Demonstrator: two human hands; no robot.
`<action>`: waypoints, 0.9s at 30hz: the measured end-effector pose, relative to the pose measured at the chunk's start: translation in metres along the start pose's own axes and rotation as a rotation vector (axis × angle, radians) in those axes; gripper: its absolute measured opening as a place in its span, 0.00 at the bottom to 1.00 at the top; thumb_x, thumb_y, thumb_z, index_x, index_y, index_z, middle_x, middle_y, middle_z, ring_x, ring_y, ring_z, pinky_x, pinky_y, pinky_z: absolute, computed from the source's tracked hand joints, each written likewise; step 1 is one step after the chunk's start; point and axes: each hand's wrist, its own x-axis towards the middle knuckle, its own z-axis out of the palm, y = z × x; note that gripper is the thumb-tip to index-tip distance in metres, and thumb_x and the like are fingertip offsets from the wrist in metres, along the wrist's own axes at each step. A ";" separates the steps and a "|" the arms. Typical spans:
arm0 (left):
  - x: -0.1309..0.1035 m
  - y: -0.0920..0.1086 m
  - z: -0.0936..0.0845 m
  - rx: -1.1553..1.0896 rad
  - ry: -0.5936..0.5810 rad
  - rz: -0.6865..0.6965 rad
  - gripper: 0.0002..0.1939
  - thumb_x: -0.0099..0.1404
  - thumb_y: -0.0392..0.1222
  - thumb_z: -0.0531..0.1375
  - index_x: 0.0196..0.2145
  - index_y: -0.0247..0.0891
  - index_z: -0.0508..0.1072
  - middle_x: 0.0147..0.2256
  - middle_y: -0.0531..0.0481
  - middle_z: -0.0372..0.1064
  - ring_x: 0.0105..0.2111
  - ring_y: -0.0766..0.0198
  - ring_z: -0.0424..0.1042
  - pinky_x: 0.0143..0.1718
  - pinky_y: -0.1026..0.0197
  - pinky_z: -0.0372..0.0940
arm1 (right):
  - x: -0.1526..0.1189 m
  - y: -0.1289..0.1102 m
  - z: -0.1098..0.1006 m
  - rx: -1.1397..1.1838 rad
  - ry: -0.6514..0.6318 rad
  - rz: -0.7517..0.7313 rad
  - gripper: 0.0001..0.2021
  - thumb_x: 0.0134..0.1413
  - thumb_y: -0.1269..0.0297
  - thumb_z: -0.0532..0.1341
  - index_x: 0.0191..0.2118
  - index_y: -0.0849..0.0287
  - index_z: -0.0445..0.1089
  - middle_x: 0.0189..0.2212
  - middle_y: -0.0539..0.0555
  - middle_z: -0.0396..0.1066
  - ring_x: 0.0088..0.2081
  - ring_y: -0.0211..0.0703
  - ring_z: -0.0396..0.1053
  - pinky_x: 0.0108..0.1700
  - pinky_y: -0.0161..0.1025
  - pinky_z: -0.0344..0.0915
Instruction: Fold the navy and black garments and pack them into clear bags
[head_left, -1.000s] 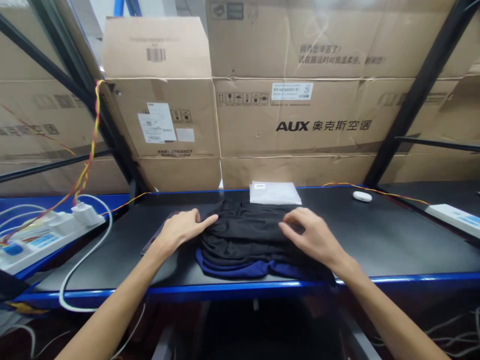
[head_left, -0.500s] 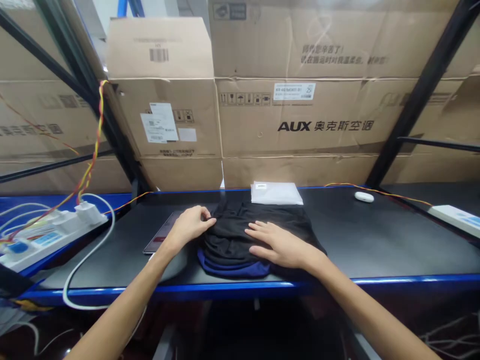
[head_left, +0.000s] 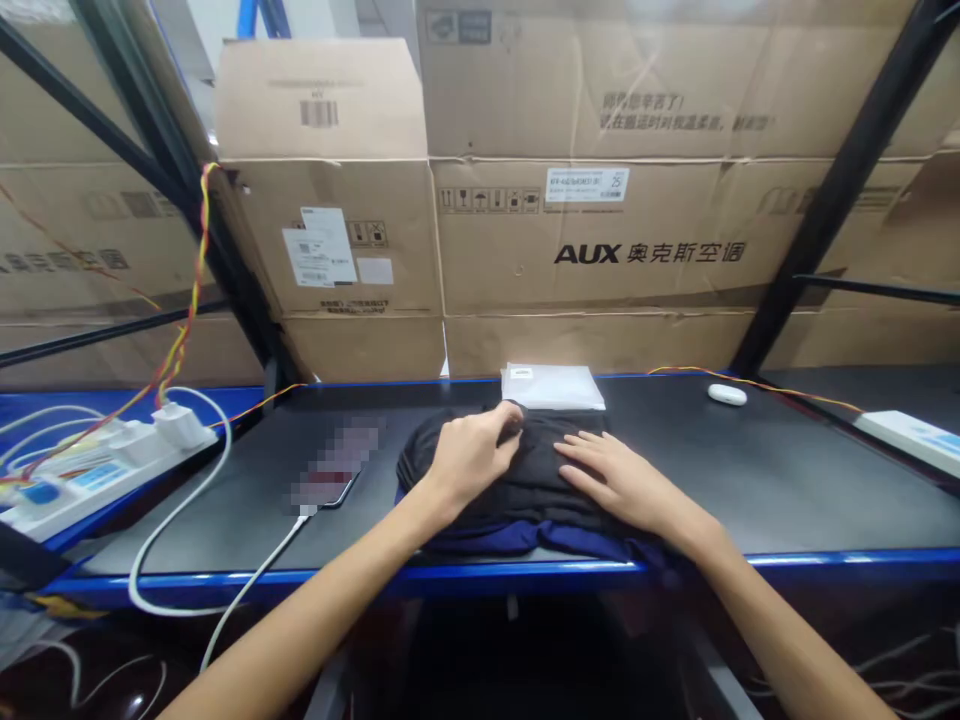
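Black fabric [head_left: 540,490] lies bunched and layered at the front middle of the dark table, with dark blue fabric [head_left: 525,538] showing under its near edge. My left hand [head_left: 476,455] is over the middle of the black fabric, its thumb and fingers pinching a bit of it. To the right, my right hand [head_left: 626,485] rests palm down on the same fabric, fingers spread. Just behind the fabric lies a flat white packet [head_left: 559,387] with a small label.
A phone [head_left: 337,470] with a white cable [head_left: 251,580] lies left of the fabric. Power strips stand at the left [head_left: 105,470] and right [head_left: 911,437]. A small white case [head_left: 727,395] sits back right. Cardboard [head_left: 600,290] and black posts stand behind.
My left hand has moved right, carrying fabric from the left side toward the middle. My right hand has shifted right. The phone shows more fully, and more blue fabric is visible on the right.
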 end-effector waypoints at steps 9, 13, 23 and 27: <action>-0.016 0.011 0.032 0.078 -0.254 0.247 0.14 0.69 0.51 0.56 0.44 0.42 0.77 0.41 0.48 0.78 0.44 0.57 0.75 0.49 0.58 0.66 | -0.016 0.025 0.006 0.138 0.120 0.010 0.22 0.67 0.52 0.51 0.60 0.51 0.68 0.61 0.53 0.66 0.66 0.53 0.55 0.68 0.60 0.49; -0.017 0.011 0.023 -0.008 -0.278 0.247 0.17 0.69 0.54 0.56 0.45 0.43 0.78 0.43 0.48 0.78 0.45 0.57 0.74 0.49 0.58 0.65 | -0.017 0.029 0.007 0.117 0.073 0.006 0.22 0.67 0.53 0.51 0.61 0.52 0.67 0.61 0.54 0.65 0.66 0.53 0.55 0.68 0.61 0.47; -0.004 -0.005 -0.003 -0.109 -0.095 -0.085 0.18 0.66 0.57 0.56 0.34 0.40 0.74 0.33 0.49 0.76 0.34 0.60 0.74 0.38 0.61 0.65 | -0.017 0.026 0.007 0.127 0.073 0.014 0.22 0.68 0.52 0.51 0.61 0.52 0.67 0.61 0.55 0.65 0.66 0.53 0.55 0.68 0.61 0.47; 0.000 -0.020 -0.002 0.181 -0.314 -0.239 0.26 0.60 0.67 0.56 0.29 0.39 0.73 0.29 0.44 0.75 0.32 0.51 0.75 0.35 0.56 0.66 | -0.017 0.027 0.007 0.128 0.074 0.014 0.22 0.67 0.52 0.51 0.61 0.52 0.67 0.61 0.55 0.65 0.66 0.53 0.56 0.68 0.61 0.48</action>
